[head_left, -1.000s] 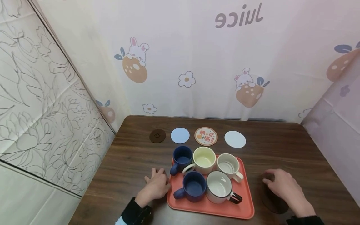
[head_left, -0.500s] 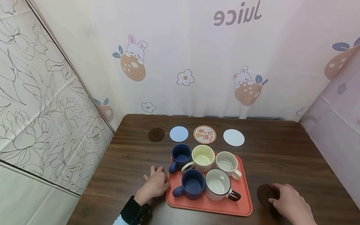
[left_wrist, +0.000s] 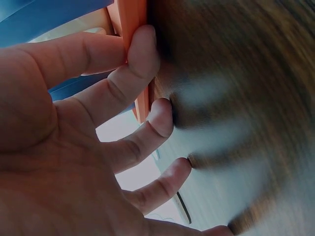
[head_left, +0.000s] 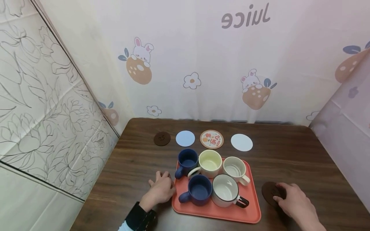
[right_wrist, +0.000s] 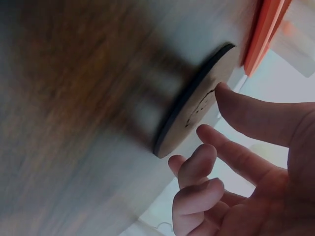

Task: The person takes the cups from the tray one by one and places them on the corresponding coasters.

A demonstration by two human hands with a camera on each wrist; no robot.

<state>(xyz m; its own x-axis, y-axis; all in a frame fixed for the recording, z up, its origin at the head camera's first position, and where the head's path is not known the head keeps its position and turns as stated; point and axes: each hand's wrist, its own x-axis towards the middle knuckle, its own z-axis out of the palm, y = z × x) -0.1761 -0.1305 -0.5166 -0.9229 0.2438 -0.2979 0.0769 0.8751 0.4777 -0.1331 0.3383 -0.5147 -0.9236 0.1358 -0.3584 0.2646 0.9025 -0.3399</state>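
Brown coaster (head_left: 270, 192) lies on the bench (head_left: 138, 163) at lower right, right hand (head_left: 295, 203) with loose fingers touching its edge, left hand (head_left: 162, 189) flat against the tray (head_left: 248, 216); a fingertip slip could skid it off.

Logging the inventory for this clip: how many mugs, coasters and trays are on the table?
Mugs: 5, namely 2 navy mugs, 1 yellow mug, 2 cream mugs.
Coasters: 5, namely 2 brown coasters, 2 pale coasters, 1 printed coaster.
Trays: 1 orange tray.
Total: 11.
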